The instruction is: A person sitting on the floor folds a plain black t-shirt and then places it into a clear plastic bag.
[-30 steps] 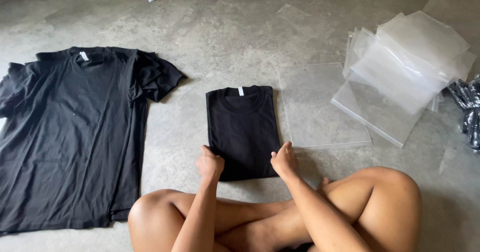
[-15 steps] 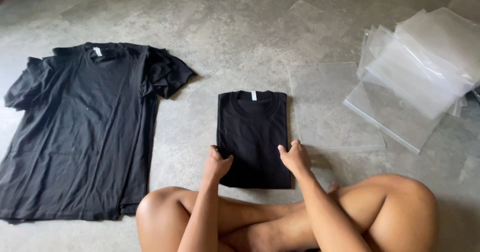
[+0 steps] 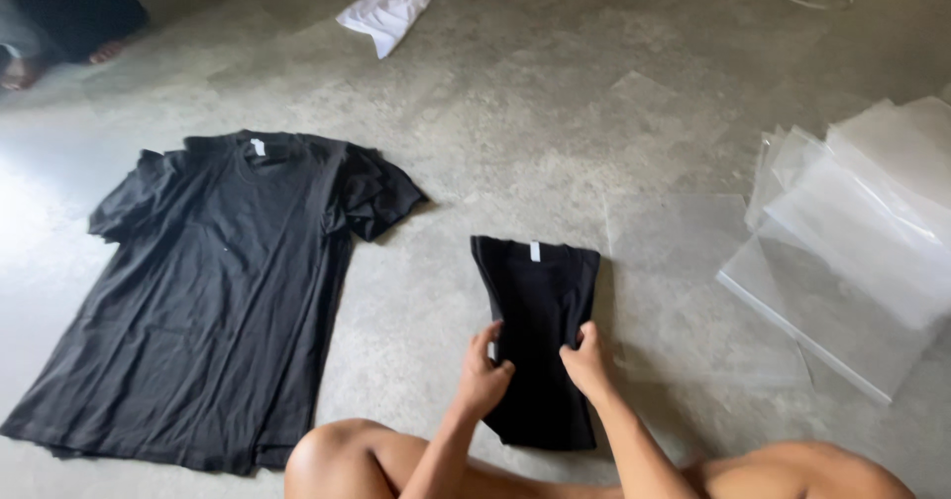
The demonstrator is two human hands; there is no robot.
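Observation:
A folded black t-shirt [image 3: 540, 301] lies on the grey floor in front of my crossed legs, its white neck label facing away from me. My left hand [image 3: 483, 372] grips its left edge and my right hand [image 3: 588, 360] grips its right edge, squeezing the middle of the bundle narrower. A single clear plastic bag [image 3: 684, 271] lies flat just right of the shirt.
A stack of unfolded black t-shirts [image 3: 213, 291] is spread flat at the left. A pile of clear plastic bags [image 3: 862, 241] sits at the right. White cloth [image 3: 396, 3] and cables lie at the far edge. Another person's feet [image 3: 20, 68] show at top left.
Both hands moved from the shirt's near edge up to its sides and pinched it inward. The view tilted up, showing more of the far floor.

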